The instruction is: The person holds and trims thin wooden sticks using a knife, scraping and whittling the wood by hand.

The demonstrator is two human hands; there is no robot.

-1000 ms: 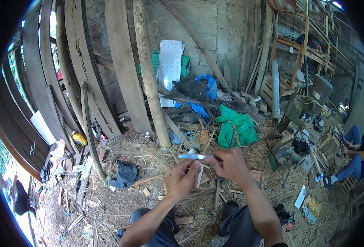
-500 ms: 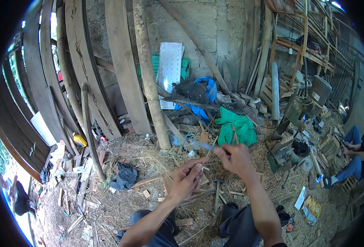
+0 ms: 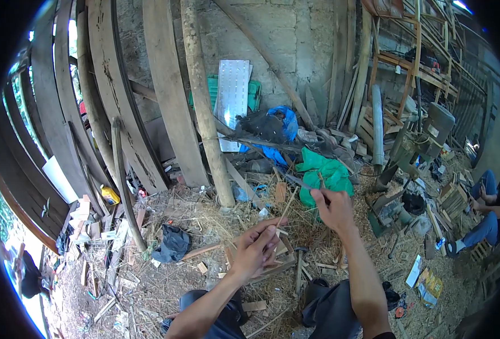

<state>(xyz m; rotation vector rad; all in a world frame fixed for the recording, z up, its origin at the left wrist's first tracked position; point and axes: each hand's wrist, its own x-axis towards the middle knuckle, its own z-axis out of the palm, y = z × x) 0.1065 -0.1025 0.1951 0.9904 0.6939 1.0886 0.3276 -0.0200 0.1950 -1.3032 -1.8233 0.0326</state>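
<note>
My left hand (image 3: 255, 251) is closed, pinching a thin wooden stick (image 3: 288, 208) that points up and away from me. My right hand (image 3: 335, 212) grips a knife (image 3: 298, 181), its handle hidden in the fist and its blade reaching left and upward. Blade and stick are apart. Under my left hand, partly covered by it, lies a small wooden frame (image 3: 285, 261) on the ground between my legs. A hammer (image 3: 300, 263) stands close to its right side.
Wood scraps and shavings litter the ground. Ahead are a green plastic bag (image 3: 323, 175), a wooden post (image 3: 207, 113) and leaning planks (image 3: 174, 85). A black bag (image 3: 172, 244) lies at left. Another person (image 3: 490, 212) sits at far right.
My right hand has moved a little right and down, taking the knife blade away from the stick. The stick now shows more clearly. My left hand has stayed nearly still.
</note>
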